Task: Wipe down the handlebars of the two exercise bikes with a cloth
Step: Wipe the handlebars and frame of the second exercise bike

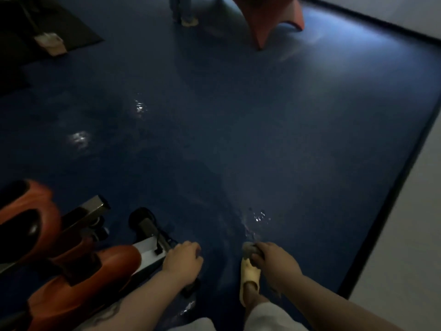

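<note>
Your hands hang low beside the orange exercise bike, over the dark blue floor.

Your right hand curls its grip around a small grey crumpled cloth, above your pale yellow slipper. Your left hand, fingers curled, rests at the bike's dark handlebar; whether it grips the bar is unclear.

- Your floor is dark blue, glossy with white glints.
- The bike beside you is orange-red and black.
- Your slipper is pale yellow.
- The cloth looks grey.
- The wall is off-white.
</note>
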`<action>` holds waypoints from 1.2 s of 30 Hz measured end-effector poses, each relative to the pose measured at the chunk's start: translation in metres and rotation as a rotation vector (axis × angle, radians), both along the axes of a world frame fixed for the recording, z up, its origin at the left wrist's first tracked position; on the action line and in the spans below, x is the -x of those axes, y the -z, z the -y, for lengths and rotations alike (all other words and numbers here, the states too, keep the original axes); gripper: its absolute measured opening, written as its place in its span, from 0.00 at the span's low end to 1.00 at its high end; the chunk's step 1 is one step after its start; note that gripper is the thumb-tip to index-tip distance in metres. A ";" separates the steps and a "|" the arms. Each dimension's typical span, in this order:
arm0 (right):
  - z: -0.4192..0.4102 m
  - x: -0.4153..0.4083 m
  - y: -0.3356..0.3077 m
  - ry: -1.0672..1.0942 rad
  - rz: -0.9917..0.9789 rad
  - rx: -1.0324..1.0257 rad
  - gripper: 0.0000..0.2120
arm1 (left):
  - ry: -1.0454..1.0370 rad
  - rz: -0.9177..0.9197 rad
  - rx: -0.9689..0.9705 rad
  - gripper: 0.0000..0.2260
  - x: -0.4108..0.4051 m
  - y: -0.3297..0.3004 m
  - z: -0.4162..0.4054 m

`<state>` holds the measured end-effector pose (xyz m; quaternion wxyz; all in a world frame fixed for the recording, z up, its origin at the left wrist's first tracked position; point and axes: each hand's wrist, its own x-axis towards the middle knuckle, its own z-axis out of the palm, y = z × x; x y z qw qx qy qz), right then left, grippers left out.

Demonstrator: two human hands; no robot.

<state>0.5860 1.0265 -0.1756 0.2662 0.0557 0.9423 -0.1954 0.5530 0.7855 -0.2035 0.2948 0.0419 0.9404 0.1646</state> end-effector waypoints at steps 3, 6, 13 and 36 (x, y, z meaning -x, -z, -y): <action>-0.019 0.071 -0.004 -0.141 0.007 -0.023 0.17 | -0.111 -0.001 -0.022 0.15 0.046 -0.003 -0.029; -0.035 0.140 -0.008 -0.267 0.028 -0.032 0.16 | -0.210 -0.019 -0.037 0.16 0.090 -0.007 -0.052; -0.016 0.271 -0.012 -0.465 0.052 -0.028 0.17 | -0.393 0.017 -0.035 0.15 0.159 -0.012 -0.042; 0.238 0.654 -0.022 -0.971 0.115 -0.023 0.18 | -0.997 0.042 -0.084 0.13 0.451 0.002 0.146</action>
